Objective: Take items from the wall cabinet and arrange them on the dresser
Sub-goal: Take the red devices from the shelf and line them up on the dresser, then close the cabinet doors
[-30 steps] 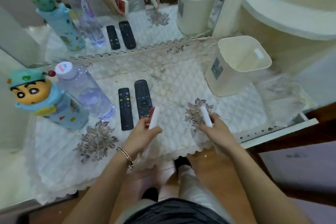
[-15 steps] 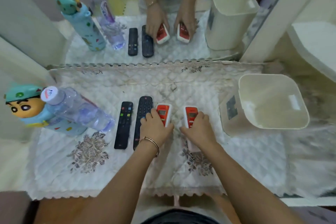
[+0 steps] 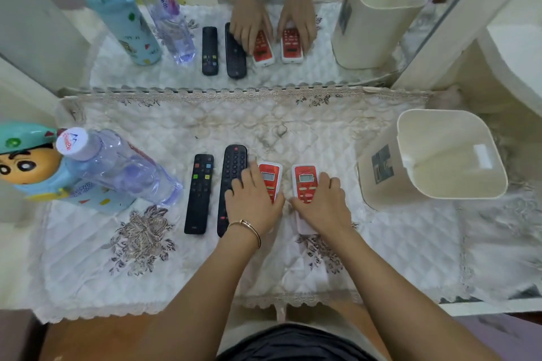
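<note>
While both hands lie flat in the middle of the frame, each covers the lower half of a small red-faced remote with a white case and a grey display window. The left hand (image 3: 252,205), with a thin bangle (image 3: 247,227) at the wrist, presses palm-down on the left red remote (image 3: 269,177), fingers loosely together and overlapping the edge of the long black remote (image 3: 231,184) just beside it. The right hand (image 3: 322,205) rests the same way on the right red remote (image 3: 305,182), fingers curled lightly over its lower part. The two red remotes lie side by side, near but apart, on the quilted white cloth (image 3: 396,246) that covers the dresser top. Left of the long black remote lies a shorter black remote (image 3: 199,193) with coloured buttons, parallel to it. At the left edge of the frame a clear plastic water bottle (image 3: 117,167) with a white cap holds clear liquid, and touching it stands a cartoon-character flask (image 3: 26,161) in teal and yellow. To the right of the frame sits a cream plastic bin (image 3: 384,167), open at the top; its visible interior shows only bare walls and a pale label. Across the upper part of the frame a mirror (image 3: 293,73) repeats the bottles, remotes, hands and bin.
</note>
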`<state>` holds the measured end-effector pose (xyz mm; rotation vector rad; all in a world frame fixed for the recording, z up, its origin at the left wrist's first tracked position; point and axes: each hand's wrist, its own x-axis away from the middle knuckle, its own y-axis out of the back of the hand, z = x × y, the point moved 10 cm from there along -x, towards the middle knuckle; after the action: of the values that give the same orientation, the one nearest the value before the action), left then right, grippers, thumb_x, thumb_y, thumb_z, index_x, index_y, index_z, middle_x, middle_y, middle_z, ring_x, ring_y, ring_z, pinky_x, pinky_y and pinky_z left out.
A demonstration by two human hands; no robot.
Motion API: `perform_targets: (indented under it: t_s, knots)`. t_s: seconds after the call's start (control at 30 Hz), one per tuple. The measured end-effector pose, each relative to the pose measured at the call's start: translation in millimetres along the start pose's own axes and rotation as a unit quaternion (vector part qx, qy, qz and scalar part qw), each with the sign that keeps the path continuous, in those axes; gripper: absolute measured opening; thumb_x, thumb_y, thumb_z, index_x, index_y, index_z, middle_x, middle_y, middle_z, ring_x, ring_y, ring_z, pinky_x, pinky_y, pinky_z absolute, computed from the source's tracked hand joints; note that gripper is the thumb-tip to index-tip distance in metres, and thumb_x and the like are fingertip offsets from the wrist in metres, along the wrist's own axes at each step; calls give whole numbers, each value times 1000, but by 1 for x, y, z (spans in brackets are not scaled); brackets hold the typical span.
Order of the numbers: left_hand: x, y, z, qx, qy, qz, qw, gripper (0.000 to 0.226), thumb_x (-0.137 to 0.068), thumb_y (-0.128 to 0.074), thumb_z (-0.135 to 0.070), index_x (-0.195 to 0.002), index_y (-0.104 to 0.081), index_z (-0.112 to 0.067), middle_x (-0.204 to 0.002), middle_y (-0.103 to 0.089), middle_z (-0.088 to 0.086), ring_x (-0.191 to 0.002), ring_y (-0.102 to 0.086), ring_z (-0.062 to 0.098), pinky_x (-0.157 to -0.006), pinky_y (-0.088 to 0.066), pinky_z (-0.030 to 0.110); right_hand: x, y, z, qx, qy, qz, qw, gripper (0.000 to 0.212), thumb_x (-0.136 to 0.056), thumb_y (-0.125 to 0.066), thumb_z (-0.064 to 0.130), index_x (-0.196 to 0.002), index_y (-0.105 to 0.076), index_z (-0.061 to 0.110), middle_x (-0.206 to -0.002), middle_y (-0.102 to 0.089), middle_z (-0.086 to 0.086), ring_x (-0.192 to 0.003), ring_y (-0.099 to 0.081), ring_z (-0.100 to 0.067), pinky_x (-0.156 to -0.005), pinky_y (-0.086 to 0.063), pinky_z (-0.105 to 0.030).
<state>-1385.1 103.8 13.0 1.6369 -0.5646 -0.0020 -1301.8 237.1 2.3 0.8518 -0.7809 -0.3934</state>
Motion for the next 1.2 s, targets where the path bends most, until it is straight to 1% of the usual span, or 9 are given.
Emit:
perform_targets:
  t_s: [0.17, 0.3, 0.6, 0.77, 0.87, 0.97, 1.07, 1.13, 1.2]
  knots:
    - [16, -9, 0, -23, -27, 21, 999, 80, -86, -43, -50, -144, -11, -4, -135, -39, 13, -117, -46, 30, -92, -41, 38, 6, -6, -3, 9, -1, 14, 1000, 80, -77, -65, 45, -137, -26, 10, -132, -35, -11, -120, -40, -31, -88, -44, -42]
    - [10, -12, -5, 3, -27, 39, 999, 79, -86, -48, -43, -143, -12, -2, -135, -37, 16, -118, -46, 30, -95, -41, 37, 5, -4, -3, 9, -9, 4, 1000, 77, -76, -66, 43, -135, -28, 9, -130, -37, -10, -119, -42, -30, -87, -45, -42]
    - [0, -5, -10, -7, -24, 21, 999, 85, -85, -48, -52, -142, -14, 3, -136, -36, 16, -122, -42, 29, -97, -41, 35, -2, 0, -3, -6, -10, -7, 1000, 74, -77, -65, 43, -133, -30, 9, -129, -38, -10, -118, -43, -29, -87, -45, -42]
    - [3, -3, -8, 14, -29, 22, 999, 76, -88, -44, -49, -141, -18, -1, -135, -37, 16, -120, -44, 30, -97, -41, 36, -2, -2, -2, -17, 9, 5, 1000, 78, -80, -62, 44, -139, -25, 8, -132, -37, -11, -120, -42, -29, -89, -45, -42]
    - [10, -1, -7, 42, -46, 21, 998, 72, -89, -44, -44, -143, -17, -5, -136, -38, 14, -119, -45, 31, -97, -40, 37, 4, 0, -4, -35, 16, 3, 999, 73, -83, -58, 42, -140, -25, 11, -132, -39, -11, -120, -43, -29, -90, -44, -41]
    - [16, 3, -6, 58, -92, 10, 994, 61, -89, -45, -36, -140, -26, -9, -133, -45, 11, -115, -48, 29, -93, -42, 37, 17, 10, -12, -56, 25, -25, 998, 56, -86, -55, 36, -133, -36, 12, -127, -44, -10, -115, -47, -28, -88, -44, -39]
    - [23, 8, -9, 75, -161, -5, 984, 48, -86, -39, -35, -127, -47, -9, -118, -58, 11, -103, -56, 29, -84, -49, 39, 37, 15, -30, -86, 15, -45, 995, 36, -89, -51, 28, -119, -53, 9, -116, -54, -11, -107, -54, -28, -84, -47, -38]
    - [33, 8, -16, 66, -225, 5, 972, 55, -78, -30, -39, -115, -57, -9, -109, -65, 13, -98, -61, 33, -78, -52, 39, 59, 16, -49, -118, -17, -75, 990, 30, -89, -50, 25, -111, -59, 6, -110, -62, -12, -99, -59, -28, -82, -49, -38]
    - [48, 1, -26, 48, -307, 36, 950, 59, -75, -27, -41, -112, -61, -10, -106, -68, 12, -97, -64, 33, -77, -51, 39, 91, 13, -74, -169, -71, -111, 977, 32, -90, -51, 23, -117, -59, 7, -109, -65, -12, -95, -62, -27, -84, -49, -35]
